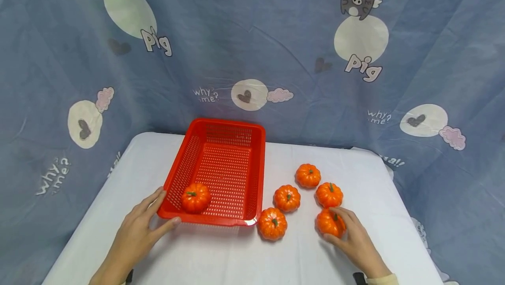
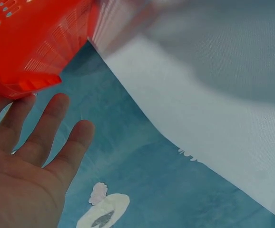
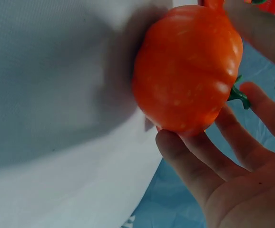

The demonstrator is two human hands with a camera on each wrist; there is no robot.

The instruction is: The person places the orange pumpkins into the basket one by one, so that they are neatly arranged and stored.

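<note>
My right hand (image 1: pixel 355 239) has its thumb and fingers round the sides of a small orange toy pumpkin (image 1: pixel 329 223) on the table's right part. In the right wrist view this pumpkin (image 3: pixel 187 71) shows its green stem near the fingers. At the left, my left hand (image 1: pixel 136 232) lies against the near left corner of a red plastic basket (image 1: pixel 258 179); its fingers are extended at the rim, as the left wrist view also shows at the basket's edge (image 2: pixel 33 83). Inside the basket, near that corner, sits another pumpkin (image 1: pixel 196 197).
Several more pumpkins lie between basket and right hand: one pumpkin (image 1: pixel 272 224) right by the basket's near right corner, others (image 1: pixel 287 198) farther back, and one (image 1: pixel 329 194) just behind the held one. A patterned blue cloth (image 1: pixel 252 48) hangs behind the white table (image 1: pixel 229 258).
</note>
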